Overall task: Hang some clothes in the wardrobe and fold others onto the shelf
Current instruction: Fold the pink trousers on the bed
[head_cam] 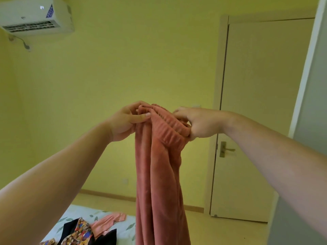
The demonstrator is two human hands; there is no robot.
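Up and left of both grips: air conditioner (pixel 35 15) on the wall, well apart from the work.

Below the left grip (pixel 126 121): bed (pixel 77 212), with a patterned garment (pixel 80 228) and a pink top (pixel 108 221) lying loose on it, not yet sorted.

Left grip: raised in front of the person, thumb and fingers pinching one end of the pants' waistband (pixel 168 124). Clenched on cloth, not just touching.

Between the grips: pants (pixel 159 174), dusty pink, held up in the air. The waistband is bunched into a short span from one grip to the other. The legs hang straight down below the grips in long folds and run out of the bottom of the view, so it cannot be told whether the hems reach the bed.

Right grip (pixel 198 122): same height, fingers curled over the other end of the waistband, grasping it.

Behind the right grip: closed door (pixel 256 121).

Handling, as judged: the fabric looks fleecy and thick, soft with no stiffness at all, light to moderate in weight, not slippery, not fragile. It will sag wherever it is unsupported. The elastic waistband is the firmest hold and the two ends are the right places. Spreading the grips apart should flatten the pants. For folding, the legs probably need laying together first. A one-point hold would likely let them twist.
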